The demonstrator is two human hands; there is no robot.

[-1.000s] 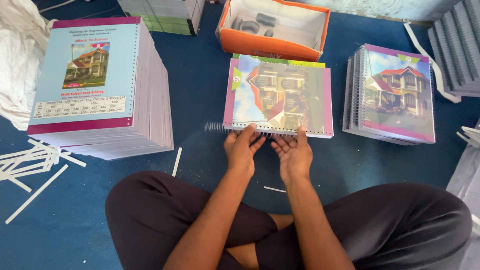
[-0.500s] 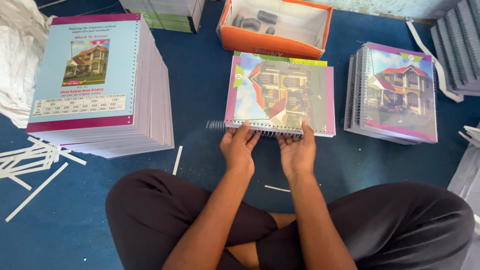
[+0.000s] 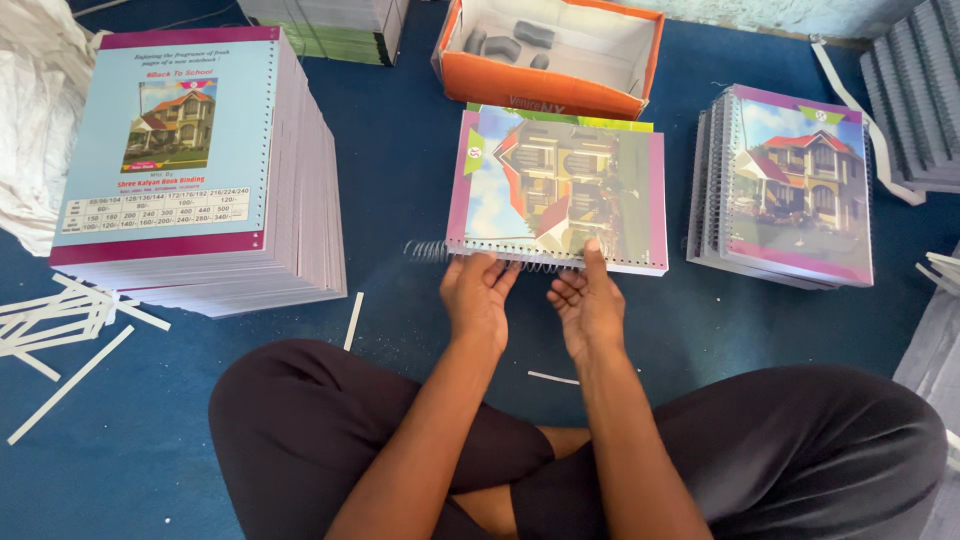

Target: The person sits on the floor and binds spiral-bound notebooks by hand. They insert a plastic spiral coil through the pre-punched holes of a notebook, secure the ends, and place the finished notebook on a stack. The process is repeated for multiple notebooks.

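Spiral binding in progress, seen from above a person seated cross-legged on the blue floor (image 3: 400, 150). The notebook (image 3: 560, 190), its cover showing a house, lies flat in front of the knees, just below the orange box (image 3: 550, 85). A wire spiral (image 3: 432, 250) runs along its near punched edge; a short length of coil projects free past the left corner, so by judgement the spiral is mostly threaded but not yet fully through or trimmed. The left hand (image 3: 478, 300) rests its fingertips on the coil at the near edge, fingers pinched lightly on the wire; the right hand (image 3: 590, 305) lies half-open, its forefinger pressing on the cover while the other fingers curl loosely and grip nothing. To the right stands a stack of bound notebooks (image 3: 790, 190), finished work; to the left a tall stack of unbound pads (image 3: 190, 170) remains. Paper strips (image 3: 60, 320) litter the floor. Compared with the frame half a second earlier, the right forefinger has moved up onto the cover, and the free coil looks about as long.
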